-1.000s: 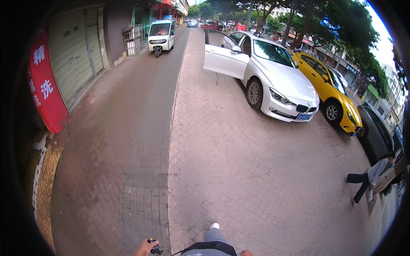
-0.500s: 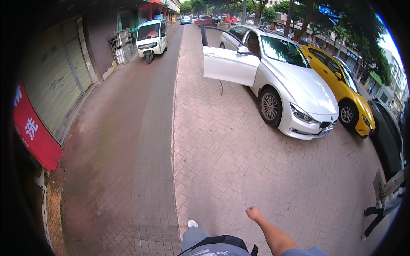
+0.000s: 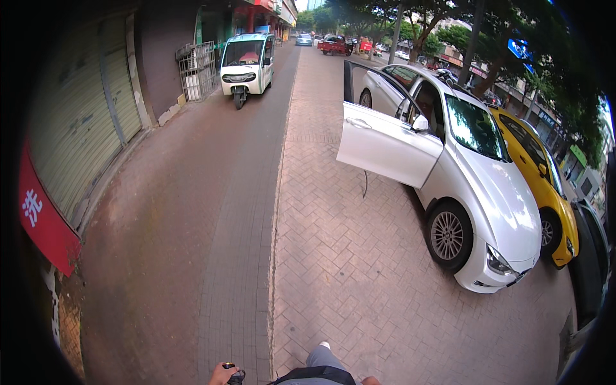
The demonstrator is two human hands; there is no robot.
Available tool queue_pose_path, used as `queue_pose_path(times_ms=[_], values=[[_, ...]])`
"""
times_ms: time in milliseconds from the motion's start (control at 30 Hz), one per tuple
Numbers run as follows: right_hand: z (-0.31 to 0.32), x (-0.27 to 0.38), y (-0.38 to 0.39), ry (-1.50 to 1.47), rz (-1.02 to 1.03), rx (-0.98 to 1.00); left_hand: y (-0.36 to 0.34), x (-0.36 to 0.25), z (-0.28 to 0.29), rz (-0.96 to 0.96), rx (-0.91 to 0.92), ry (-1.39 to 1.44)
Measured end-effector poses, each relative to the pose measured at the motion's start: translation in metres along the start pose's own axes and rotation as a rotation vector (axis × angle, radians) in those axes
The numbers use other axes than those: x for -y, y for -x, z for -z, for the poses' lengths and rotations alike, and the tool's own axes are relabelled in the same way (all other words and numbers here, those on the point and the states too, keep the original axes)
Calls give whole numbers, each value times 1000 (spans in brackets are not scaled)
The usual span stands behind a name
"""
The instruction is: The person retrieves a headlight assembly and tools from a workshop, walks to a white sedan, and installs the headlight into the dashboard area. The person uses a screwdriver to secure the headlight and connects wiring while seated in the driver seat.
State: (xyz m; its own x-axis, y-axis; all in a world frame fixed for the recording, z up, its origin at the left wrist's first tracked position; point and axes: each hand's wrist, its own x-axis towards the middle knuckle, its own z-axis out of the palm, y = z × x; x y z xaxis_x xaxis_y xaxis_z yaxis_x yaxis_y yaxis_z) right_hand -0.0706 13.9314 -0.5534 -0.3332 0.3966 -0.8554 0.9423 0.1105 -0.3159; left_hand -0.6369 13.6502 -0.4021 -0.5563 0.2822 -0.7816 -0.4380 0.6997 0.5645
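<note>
At the bottom edge, my left hand [image 3: 221, 373] is closed round a small black object with a touch of yellow [image 3: 236, 377], whose kind I cannot make out. Only a sliver of my right hand [image 3: 370, 380] shows at the lower edge, its fingers hidden. A dark strap or bag [image 3: 314, 373] lies across my waist, and a light shoe [image 3: 325, 344] reaches forward on the paving. Ahead to the right stands a white car [image 3: 491, 186] with its near front door [image 3: 388, 140] swung wide across the pavement.
A white three-wheeler [image 3: 244, 70] faces me ahead on the left. A yellow car [image 3: 558, 212] is parked beyond the white one. Along the left run a metal shutter [image 3: 80, 109], a red sign panel [image 3: 42, 212] and a wire cage [image 3: 197, 70]. A red truck [image 3: 335, 45] stands farther off.
The white car and three-wheeler appear nearer. My right hand has dropped back to the lower edge, and my left hand with its black object has come into view.
</note>
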Motion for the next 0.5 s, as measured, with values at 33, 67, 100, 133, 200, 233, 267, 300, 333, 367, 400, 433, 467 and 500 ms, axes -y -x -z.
queue_pose_path(times_ms=[33, 67, 100, 133, 200, 233, 267, 300, 333, 367, 400, 433, 467, 500], values=[[2, 9, -5, -156, -201, 66, -27, -63, -1, -87, 2, -28], [15, 23, -11, -210, -282, 89, -56, -123, -4, -167, 8, -56], [36, 42, -21, -235, -326, 107, -86, -178, -9, -237, -33, -97], [65, 63, -36, -253, -354, 125, -117, -227, -16, -299, -70, -142], [138, 106, -81, -278, -391, 136, -175, -303, -34, -371, -144, -253], [180, 127, -111, -271, -397, 139, -200, -331, -44, -287, -125, -133], [226, 150, -143, -252, -391, 137, -221, -352, -51, -189, -111, -28], [277, 176, -177, -196, -347, 125, -239, -370, -56, -87, -100, 67], [332, 206, -212, -137, -296, 111, -256, -386, -60, -8, -65, 32], [392, 242, -247, -107, -268, 80, -274, -401, -63, 67, -18, 5], [456, 283, -279, -90, -162, -175, -291, -417, -68, 98, -59, -226], [523, 329, -307, -370, -133, -471, -309, -435, -74, 152, -19, -246], [592, 379, -332, -517, -53, -564, -328, -456, -82, 213, 17, -200], [661, 431, -353, -505, 79, -674, -349, -480, -89, 261, 42, -174]])
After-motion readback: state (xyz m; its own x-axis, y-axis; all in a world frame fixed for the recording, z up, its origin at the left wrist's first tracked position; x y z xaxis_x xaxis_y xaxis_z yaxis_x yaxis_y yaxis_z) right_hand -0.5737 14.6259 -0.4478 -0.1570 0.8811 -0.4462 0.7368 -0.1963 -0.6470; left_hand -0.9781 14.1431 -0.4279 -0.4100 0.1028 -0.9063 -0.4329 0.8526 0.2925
